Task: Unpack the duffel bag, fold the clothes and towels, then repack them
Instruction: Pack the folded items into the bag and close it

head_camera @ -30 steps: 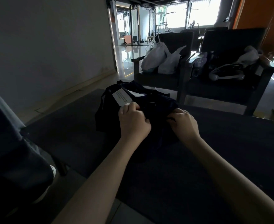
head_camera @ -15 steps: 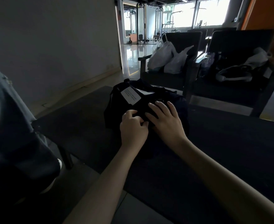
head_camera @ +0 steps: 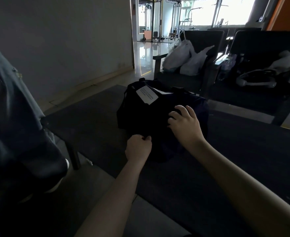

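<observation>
My left grip (head_camera: 138, 147), pinching the duffel bag (head_camera: 137, 115) at its near end, has drawn toward me; my right grip (head_camera: 183, 124), fingers spread, steadies the top. I'm probably unzipping it to unpack.

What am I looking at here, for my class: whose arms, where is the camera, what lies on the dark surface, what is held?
No machine: these are a person's bare arms, filmed by one camera on their head, looking forward and down. On the dark table lies a dark duffel bag with a white card on top. The right hand rests on the bag; the left hand pinches its near end, fingers curled; exactly what is too dark to tell. Behind, white plastic bags sit on a chair.
</observation>
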### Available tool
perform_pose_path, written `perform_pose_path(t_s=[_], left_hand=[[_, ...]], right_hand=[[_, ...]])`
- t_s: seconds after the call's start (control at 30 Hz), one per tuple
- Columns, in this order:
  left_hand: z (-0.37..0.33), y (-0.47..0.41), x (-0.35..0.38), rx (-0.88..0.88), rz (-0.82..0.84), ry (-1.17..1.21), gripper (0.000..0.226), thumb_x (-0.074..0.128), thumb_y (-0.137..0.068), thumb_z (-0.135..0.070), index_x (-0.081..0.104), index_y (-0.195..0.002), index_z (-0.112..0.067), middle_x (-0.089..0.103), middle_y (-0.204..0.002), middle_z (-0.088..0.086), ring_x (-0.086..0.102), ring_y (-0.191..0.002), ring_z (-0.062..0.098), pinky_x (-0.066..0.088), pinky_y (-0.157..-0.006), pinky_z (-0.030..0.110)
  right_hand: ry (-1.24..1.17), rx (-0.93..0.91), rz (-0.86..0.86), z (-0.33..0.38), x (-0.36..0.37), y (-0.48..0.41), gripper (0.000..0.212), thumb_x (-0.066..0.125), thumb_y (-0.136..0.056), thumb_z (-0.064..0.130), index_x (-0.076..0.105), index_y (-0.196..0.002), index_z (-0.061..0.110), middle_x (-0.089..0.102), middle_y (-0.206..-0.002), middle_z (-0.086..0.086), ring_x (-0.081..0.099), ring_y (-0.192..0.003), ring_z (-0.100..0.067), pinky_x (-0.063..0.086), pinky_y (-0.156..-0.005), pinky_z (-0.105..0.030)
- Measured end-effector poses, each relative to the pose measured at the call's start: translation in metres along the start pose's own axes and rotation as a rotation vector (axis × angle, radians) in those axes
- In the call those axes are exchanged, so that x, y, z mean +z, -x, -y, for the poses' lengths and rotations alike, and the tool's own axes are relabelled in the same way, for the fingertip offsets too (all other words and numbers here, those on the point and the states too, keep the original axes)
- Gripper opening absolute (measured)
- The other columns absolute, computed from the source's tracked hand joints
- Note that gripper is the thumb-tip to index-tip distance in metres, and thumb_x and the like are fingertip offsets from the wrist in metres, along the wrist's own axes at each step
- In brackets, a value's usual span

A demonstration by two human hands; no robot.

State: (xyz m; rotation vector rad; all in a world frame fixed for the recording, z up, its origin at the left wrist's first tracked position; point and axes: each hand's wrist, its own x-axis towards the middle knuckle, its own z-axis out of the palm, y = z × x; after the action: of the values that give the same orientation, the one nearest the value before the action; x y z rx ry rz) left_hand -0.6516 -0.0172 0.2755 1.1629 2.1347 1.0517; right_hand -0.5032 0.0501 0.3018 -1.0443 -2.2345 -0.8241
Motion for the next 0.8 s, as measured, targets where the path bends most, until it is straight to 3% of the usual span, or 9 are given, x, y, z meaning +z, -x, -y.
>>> perform_pose_path(t_s=[0.1,0.2,0.3,0.4,0.5,0.67,0.8], left_hand=[[-0.001,0.001,0.004,-0.067,0.029,0.129,0.028,0.055,-0.092,-0.029,0.061,-0.069,-0.014,0.062,-0.072,0.003,0.057,-0.063,0.014,0.043,-0.055,0.027],[-0.004,0.002,0.007,-0.090,0.087,0.377,0.018,0.056,-0.092,-0.024,0.064,-0.079,-0.014,0.068,-0.089,0.007,0.065,-0.081,0.021,0.055,-0.078,0.038],[-0.003,0.005,0.007,-0.091,0.102,0.463,0.015,0.053,-0.093,-0.018,0.061,-0.081,-0.019,0.067,-0.094,0.006,0.065,-0.086,0.021,0.053,-0.082,0.038],[0.002,0.006,0.005,-0.076,0.107,0.438,0.017,0.052,-0.094,-0.020,0.061,-0.081,-0.013,0.065,-0.088,0.006,0.061,-0.078,0.017,0.046,-0.067,0.029],[0.010,0.001,0.008,-0.117,0.110,0.352,0.023,0.054,-0.093,-0.023,0.059,-0.073,-0.014,0.061,-0.082,0.006,0.056,-0.070,0.017,0.040,-0.058,0.028],[0.024,-0.007,0.021,-0.227,0.142,0.226,0.027,0.055,-0.090,-0.030,0.070,-0.098,-0.009,0.068,-0.102,0.008,0.063,-0.092,0.024,0.045,-0.073,0.027],[0.026,-0.010,0.024,-0.253,0.182,0.137,0.028,0.056,-0.088,-0.037,0.068,-0.098,-0.014,0.067,-0.096,0.000,0.061,-0.087,0.017,0.046,-0.079,0.030]], right_hand=[[-0.015,-0.009,-0.055,0.004,-0.001,0.003,0.018,0.083,-0.063,0.020,0.073,-0.078,0.016,0.071,-0.094,-0.003,0.063,-0.104,-0.030,0.044,-0.098,-0.049],[-0.014,-0.124,0.009,0.018,0.000,0.012,0.046,0.083,-0.057,0.024,0.072,-0.102,0.021,0.064,-0.121,-0.007,0.058,-0.115,-0.030,0.036,-0.102,-0.057],[0.045,-0.149,0.075,0.029,0.006,0.017,0.044,0.088,-0.052,0.021,0.073,-0.093,0.025,0.058,-0.128,-0.012,0.056,-0.118,-0.030,0.028,-0.103,-0.063],[0.066,-0.093,0.065,0.034,0.009,0.011,0.025,0.086,-0.057,0.019,0.073,-0.077,0.023,0.060,-0.122,-0.011,0.056,-0.115,-0.032,0.029,-0.103,-0.065],[0.092,-0.092,0.036,0.036,0.014,0.007,0.020,0.086,-0.057,0.017,0.072,-0.071,0.020,0.060,-0.117,-0.011,0.056,-0.111,-0.033,0.030,-0.103,-0.066],[0.100,-0.079,-0.008,0.032,0.016,0.007,0.019,0.086,-0.056,0.014,0.070,-0.066,0.017,0.061,-0.115,-0.012,0.059,-0.107,-0.035,0.029,-0.101,-0.066],[0.084,-0.080,0.016,0.031,0.016,0.008,0.022,0.088,-0.053,0.014,0.070,-0.066,0.016,0.061,-0.115,-0.013,0.059,-0.107,-0.036,0.029,-0.100,-0.067]])
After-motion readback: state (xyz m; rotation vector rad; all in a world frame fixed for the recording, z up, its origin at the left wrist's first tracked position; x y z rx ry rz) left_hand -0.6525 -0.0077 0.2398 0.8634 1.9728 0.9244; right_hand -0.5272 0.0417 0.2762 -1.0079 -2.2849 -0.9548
